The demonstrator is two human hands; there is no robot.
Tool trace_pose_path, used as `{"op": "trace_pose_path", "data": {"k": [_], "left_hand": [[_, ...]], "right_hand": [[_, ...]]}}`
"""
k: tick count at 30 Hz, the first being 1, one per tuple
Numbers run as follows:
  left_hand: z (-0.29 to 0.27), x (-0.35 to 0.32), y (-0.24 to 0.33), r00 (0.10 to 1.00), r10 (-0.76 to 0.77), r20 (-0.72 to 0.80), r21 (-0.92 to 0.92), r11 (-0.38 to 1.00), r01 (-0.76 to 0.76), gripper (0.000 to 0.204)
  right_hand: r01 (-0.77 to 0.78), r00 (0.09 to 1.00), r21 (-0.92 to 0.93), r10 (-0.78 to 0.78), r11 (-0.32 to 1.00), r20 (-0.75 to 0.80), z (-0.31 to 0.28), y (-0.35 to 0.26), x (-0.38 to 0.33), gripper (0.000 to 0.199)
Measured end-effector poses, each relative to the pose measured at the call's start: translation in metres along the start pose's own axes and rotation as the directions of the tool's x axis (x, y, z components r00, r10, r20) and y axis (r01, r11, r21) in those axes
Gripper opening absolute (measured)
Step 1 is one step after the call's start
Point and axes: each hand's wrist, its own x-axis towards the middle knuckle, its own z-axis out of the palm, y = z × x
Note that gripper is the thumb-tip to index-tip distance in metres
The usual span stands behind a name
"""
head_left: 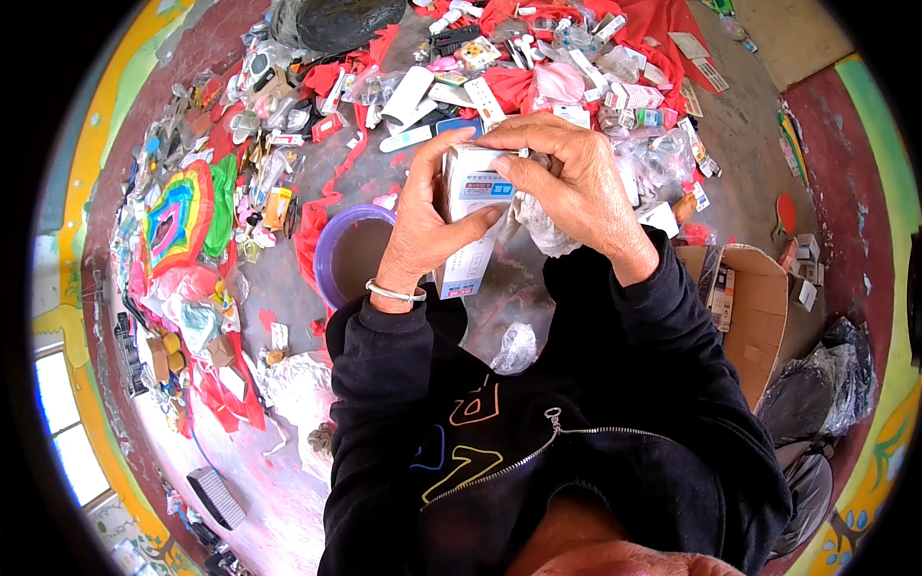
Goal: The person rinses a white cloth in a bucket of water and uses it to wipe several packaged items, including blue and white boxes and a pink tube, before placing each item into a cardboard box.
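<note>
A white carton box (471,261) with blue and red print is held upright in front of my chest. My left hand (419,213), with a bangle on its wrist, is closed around the box's left side, its thumb across the front. Over the top right of the box, my right hand (578,175) is closed on a crumpled greyish-white cloth (544,227), which hangs below its fingers. Its thumb presses on the upper front of the box. The box's back and the fingertips behind it are hidden.
A purple basin (325,252) of murky water stands left of the box. To the right is an open cardboard box (757,322), beside clear plastic wrap (828,382). Piles of small packages and red cloth (504,91) cover the far floor. A clear plastic bag (516,348) lies between my legs.
</note>
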Motion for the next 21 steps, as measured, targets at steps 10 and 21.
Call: {"op": "trace_pose_path", "data": {"k": [10, 21], "left_hand": [[0.000, 0.000, 0.002, 0.999, -0.035, 0.013, 0.000, 0.999, 0.035, 0.070], [0.009, 0.000, -0.003, 1.000, -0.020, -0.009, 0.007, 1.000, 0.020, 0.072]], "right_hand": [[-0.004, 1.000, -0.021, 0.004, 1.000, -0.017, 0.001, 0.002, -0.001, 0.020], [-0.044, 0.998, -0.095, 0.048, 0.994, 0.038, -0.009, 0.002, 0.000, 0.016]]}}
